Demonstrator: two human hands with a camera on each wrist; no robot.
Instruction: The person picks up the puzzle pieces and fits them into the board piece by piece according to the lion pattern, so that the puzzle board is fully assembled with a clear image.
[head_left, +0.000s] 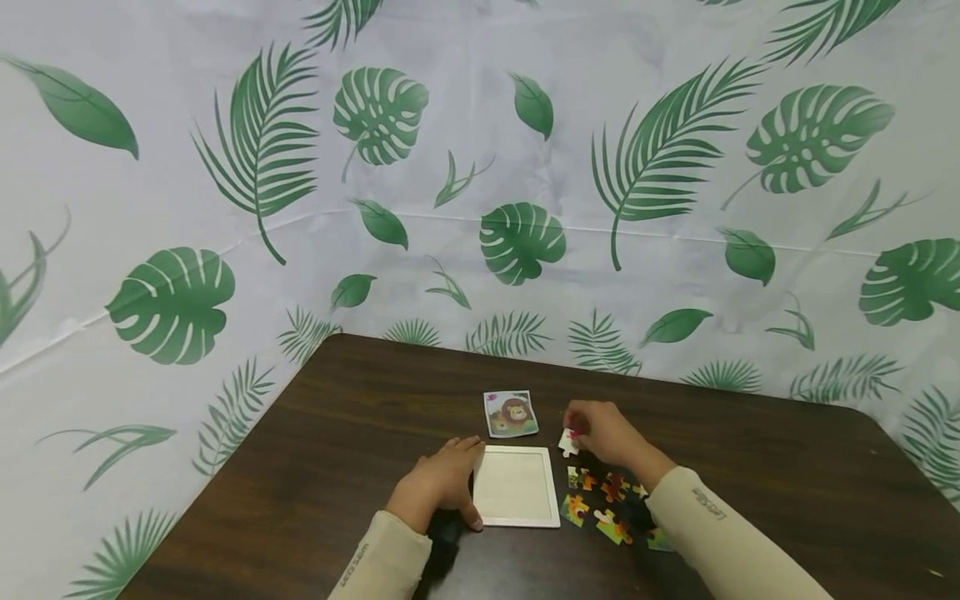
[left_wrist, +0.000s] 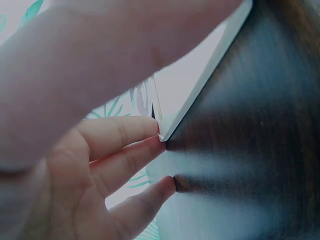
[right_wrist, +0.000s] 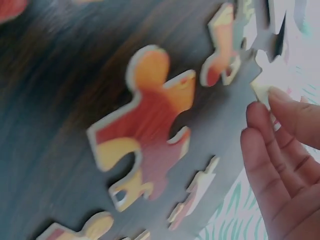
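A white square puzzle tray (head_left: 555,500) with a pale inside lies on the dark table. My left hand (head_left: 442,479) spans its left side, thumb at the near corner and fingers at the far one. In the left wrist view, the fingertips (left_wrist: 152,125) meet the tray's corner (left_wrist: 172,130). Between thumb and fingers, my right hand (head_left: 603,429) pinches a whitish puzzle piece (head_left: 567,442) with a pink patch, beside the tray's far right corner. That piece (right_wrist: 270,75) shows pale in the right wrist view. Below the right hand lie loose puzzle pieces (head_left: 615,486), orange, red and green.
Behind the tray lies a square picture card (head_left: 511,414) with a lion on it. Another loose piece (right_wrist: 150,110), red and orange, is close under the right wrist camera. A leaf-patterned cloth (head_left: 450,275) hangs along the table's far edge.
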